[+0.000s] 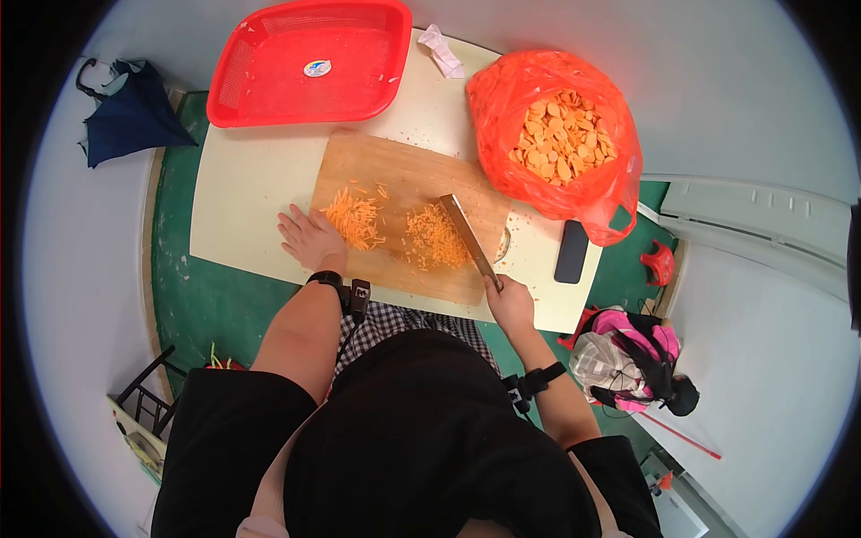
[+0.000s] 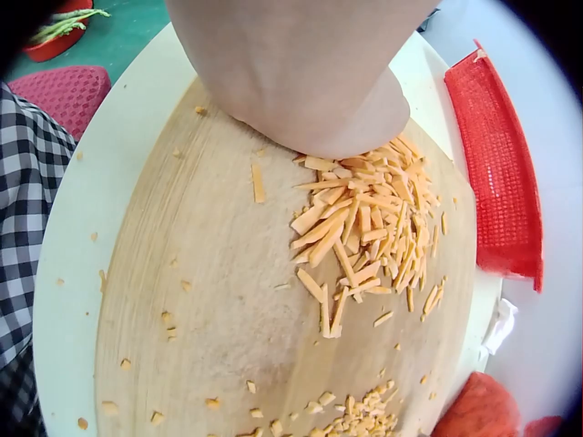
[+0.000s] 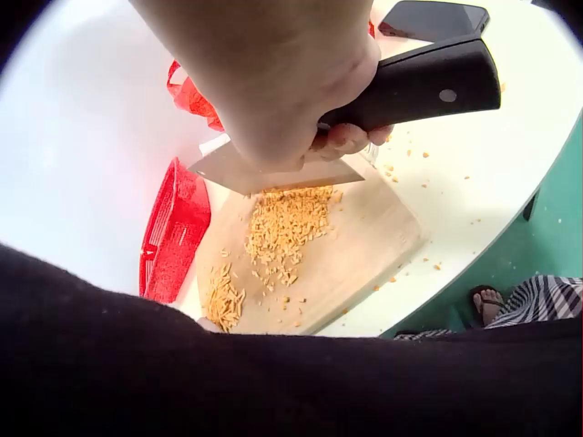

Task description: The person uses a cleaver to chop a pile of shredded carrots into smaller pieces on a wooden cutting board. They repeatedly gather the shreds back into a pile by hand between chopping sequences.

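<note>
The right hand (image 1: 511, 305) grips the black handle (image 3: 428, 86) of a broad knife (image 1: 470, 240), whose blade (image 3: 273, 175) stands at the right side of a heap of finely chopped orange bits (image 1: 434, 235). Those bits lie on a wooden cutting board (image 1: 404, 161). Beside the board's left edge the left hand (image 1: 312, 240) is spread, its fingers apart and holding nothing, next to a pile of orange strips (image 2: 364, 218). In the left wrist view only the base of that hand (image 2: 319, 100) shows; its fingers are hidden.
A red plastic basket (image 1: 305, 90) sits at the table's back left. Back right stands a red bag (image 1: 502, 117) of orange slices (image 1: 560, 134). A dark phone (image 1: 571, 252) lies near the right edge, and a crumpled tissue (image 1: 440, 52) at the back.
</note>
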A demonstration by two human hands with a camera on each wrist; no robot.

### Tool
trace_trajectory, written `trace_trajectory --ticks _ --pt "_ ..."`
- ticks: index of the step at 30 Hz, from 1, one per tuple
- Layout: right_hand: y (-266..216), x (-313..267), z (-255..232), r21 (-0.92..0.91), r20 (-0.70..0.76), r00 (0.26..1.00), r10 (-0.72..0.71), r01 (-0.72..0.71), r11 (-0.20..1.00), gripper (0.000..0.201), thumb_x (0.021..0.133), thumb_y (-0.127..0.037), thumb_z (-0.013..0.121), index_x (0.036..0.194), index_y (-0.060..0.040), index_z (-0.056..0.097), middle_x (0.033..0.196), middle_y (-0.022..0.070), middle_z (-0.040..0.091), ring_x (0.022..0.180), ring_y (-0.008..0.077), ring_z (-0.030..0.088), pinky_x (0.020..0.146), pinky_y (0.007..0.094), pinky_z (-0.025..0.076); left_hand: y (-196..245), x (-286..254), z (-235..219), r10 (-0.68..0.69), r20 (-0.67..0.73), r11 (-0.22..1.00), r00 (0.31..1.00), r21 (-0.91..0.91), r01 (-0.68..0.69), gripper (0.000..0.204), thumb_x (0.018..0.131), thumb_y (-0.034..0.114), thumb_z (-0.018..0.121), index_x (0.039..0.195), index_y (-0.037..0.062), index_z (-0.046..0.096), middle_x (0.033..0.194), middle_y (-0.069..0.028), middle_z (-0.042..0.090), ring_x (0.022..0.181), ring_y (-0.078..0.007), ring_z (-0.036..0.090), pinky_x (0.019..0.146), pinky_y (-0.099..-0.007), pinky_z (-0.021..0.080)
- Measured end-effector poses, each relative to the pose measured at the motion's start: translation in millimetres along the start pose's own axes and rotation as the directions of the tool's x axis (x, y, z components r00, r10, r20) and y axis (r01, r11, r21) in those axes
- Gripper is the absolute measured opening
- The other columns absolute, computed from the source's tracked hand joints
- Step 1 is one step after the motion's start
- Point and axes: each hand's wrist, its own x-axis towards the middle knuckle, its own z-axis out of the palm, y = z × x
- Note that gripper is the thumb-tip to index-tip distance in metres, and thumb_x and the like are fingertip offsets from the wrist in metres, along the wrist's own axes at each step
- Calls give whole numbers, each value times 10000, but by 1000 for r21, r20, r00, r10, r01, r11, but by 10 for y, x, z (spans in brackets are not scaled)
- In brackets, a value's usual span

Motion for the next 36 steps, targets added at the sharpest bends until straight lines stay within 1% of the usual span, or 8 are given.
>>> trace_trajectory --ticks 7,9,18,22,25,28,32,36 --pt "32 15 -12 -48 -12 1000 15 -16 999 323 862 -360 493 840 -82 655 697 186 623 684 360 615 637 443 491 -29 6 53 9 -20 1000 1000 5 -9 545 932 436 256 1386 137 295 1461 -117 214 1340 -286 200 1084 -458 164" --pt "67 25 14 17 -49 998 30 -29 999 329 862 -361 493 824 -75 651 690 192 621 680 365 614 634 448 491 -24 -9 40 11 -24 1000 1000 -9 -11 544 932 435 256 1386 138 296 1461 -116 214 1340 -283 203 1084 -457 164" --pt "180 90 49 19 -70 996 50 -49 999 341 867 -365 486 822 -69 649 691 197 621 671 368 614 629 451 491 16 -12 -19 -6 1 1000 1000 -18 7 557 932 441 244 1388 125 291 1461 -114 214 1342 -277 196 1089 -450 154" --pt "103 92 -134 9 -79 995 65 -64 998 348 865 -371 490 826 -65 651 702 201 622 668 369 616 632 450 493 19 2 -28 -15 19 1000 1000 -10 15 557 932 442 242 1389 128 291 1462 -113 213 1342 -277 197 1089 -450 153" --pt "98 158 -161 36 -180 979 93 -88 996 332 868 -364 489 848 -79 657 700 190 628 666 360 622 623 443 496 0 -5 -8 -4 -3 1000 1000 -9 4 555 932 441 243 1389 129 291 1463 -113 211 1342 -278 200 1088 -451 155" --pt "168 298 -71 -190 -279 960 -23 -31 981 240 862 -297 495 921 -117 642 691 148 641 646 319 633 580 410 503 4 -15 6 -5 -1 1000 1000 4 5 554 932 439 245 1390 131 288 1464 -112 209 1343 -278 198 1087 -453 156" --pt "248 218 91 -284 -204 962 -181 119 951 177 823 -248 519 895 -113 607 659 127 625 612 294 626 561 400 502 4 7 0 -9 1 1000 1000 -5 9 549 931 435 252 1390 135 289 1464 -112 212 1341 -281 203 1085 -454 160" --pt "255 76 93 -271 -151 963 -223 177 946 177 798 -248 555 893 -115 623 681 113 632 628 275 632 574 393 505 11 -11 -27 -4 4 1000 1000 -15 4 545 931 429 258 1389 135 289 1464 -115 209 1343 -281 197 1086 -452 156"
